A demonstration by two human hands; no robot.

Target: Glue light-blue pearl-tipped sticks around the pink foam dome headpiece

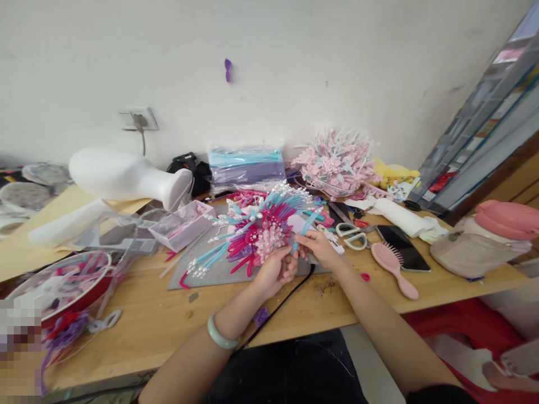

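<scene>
A bunch of light-blue chenille stems [309,223] stands up between my hands. My right hand [318,248] pinches it with thumb and fingertips. My left hand [278,270], a pale bangle on its wrist, is closed at the lower end of the same stems; its fingertips partly hide the grip. Just beyond and to the left lies a large ornament [272,241] of magenta, pink, purple and blue chenille petals, with white beads along its tips. It rests on a grey mat [177,275], its right side partly covered by my hands.
Scissors [357,240], a pink hairbrush [389,264] and a black phone [404,247] lie on the right, near a pink-lidded jug [475,241]. A white foam head form [122,174], a small box [185,227] and a red-sided basket [71,303] occupy the left. A black cord [280,308] crosses the front edge.
</scene>
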